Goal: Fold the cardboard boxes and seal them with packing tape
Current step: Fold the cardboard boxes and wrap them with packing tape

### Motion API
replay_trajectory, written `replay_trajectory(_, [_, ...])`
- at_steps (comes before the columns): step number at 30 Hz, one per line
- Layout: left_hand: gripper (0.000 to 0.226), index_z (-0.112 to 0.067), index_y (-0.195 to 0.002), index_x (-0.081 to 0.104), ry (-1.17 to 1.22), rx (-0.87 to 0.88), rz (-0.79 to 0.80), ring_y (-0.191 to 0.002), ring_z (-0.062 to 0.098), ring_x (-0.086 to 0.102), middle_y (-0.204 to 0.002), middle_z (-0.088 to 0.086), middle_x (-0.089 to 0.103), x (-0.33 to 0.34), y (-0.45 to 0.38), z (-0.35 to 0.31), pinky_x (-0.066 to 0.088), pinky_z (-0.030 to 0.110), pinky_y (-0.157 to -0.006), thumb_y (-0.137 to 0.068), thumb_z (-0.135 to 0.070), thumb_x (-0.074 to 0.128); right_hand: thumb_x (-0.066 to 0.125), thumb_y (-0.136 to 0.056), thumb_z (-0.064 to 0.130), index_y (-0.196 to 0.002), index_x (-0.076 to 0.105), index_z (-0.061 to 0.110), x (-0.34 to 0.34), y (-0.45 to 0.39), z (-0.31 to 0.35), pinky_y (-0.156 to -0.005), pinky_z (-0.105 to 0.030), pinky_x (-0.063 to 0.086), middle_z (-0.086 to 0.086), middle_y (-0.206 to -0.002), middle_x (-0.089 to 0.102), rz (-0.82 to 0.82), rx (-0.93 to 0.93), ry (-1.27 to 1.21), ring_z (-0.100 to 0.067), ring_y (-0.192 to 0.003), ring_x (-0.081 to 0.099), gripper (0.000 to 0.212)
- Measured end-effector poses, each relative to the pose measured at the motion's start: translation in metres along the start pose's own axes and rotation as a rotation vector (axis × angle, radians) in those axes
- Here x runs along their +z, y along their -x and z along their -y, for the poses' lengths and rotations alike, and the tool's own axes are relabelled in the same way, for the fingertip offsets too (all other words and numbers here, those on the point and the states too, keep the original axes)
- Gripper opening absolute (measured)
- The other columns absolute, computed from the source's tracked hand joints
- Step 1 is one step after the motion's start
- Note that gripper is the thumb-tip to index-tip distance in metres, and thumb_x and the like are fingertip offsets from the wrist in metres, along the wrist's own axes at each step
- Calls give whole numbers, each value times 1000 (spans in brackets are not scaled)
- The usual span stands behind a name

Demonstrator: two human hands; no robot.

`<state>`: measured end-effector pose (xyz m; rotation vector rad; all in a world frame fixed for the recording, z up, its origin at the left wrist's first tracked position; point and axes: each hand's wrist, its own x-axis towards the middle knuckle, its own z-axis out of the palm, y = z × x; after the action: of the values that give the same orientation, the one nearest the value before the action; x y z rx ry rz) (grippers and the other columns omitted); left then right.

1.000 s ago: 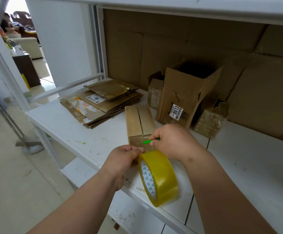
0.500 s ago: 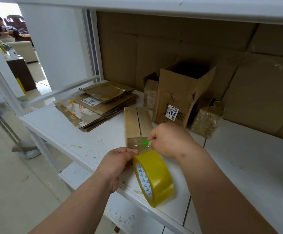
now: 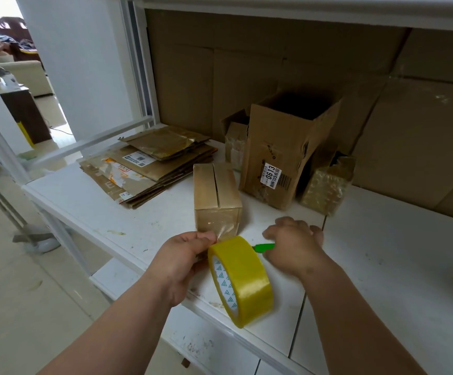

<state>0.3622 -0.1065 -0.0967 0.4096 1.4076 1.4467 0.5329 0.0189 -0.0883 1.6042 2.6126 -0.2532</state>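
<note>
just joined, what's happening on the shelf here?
A person is taping a small closed cardboard box on the white shelf. The left hand pinches the clear tape strip running from the box's near face to the yellow roll of packing tape, which stands on edge at the shelf's front. The right hand grips a green cutter just right of the roll. The top seam looks untaped. A stack of flattened cardboard boxes lies behind on the left.

Single head view only: you look forward and down from above, close over white shelf (image 3: pixel 128 212), cardboard-lined back wall (image 3: pixel 247 66) facing you.
</note>
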Motion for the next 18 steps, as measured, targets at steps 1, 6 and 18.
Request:
replay_trajectory(1, [12, -8, -85, 73, -11, 2, 3, -96, 29, 68, -102, 20, 73, 0, 1, 0, 52, 32, -78, -91, -16, 67, 57, -89, 38, -121, 61, 42, 1, 1, 3, -108, -42, 23, 10, -140, 46, -69, 9, -112, -21, -130, 39, 32])
replay_trajectory(6, [15, -10, -79, 73, -43, 9, 1, -94, 29, 66, -98, 19, 74, 0, 0, -2, 54, 36, -84, -90, -18, 68, 65, -90, 43, -84, 76, 21, -8, 13, 36, -83, -35, 51, 5, -86, 74, 147, 95, -1170, -16, -88, 67, 26])
replay_trajectory(18, [31, -25, -92, 67, -573, 256, -320, -74, 14, 67, -82, -4, 68, -6, -2, -8, 44, 25, -59, -76, -49, 79, 72, -76, 6, -69, 70, 6, -17, 16, 63, -58, -29, 45, -14, -68, 59, 174, 189, -1369, -21, -61, 56, 8])
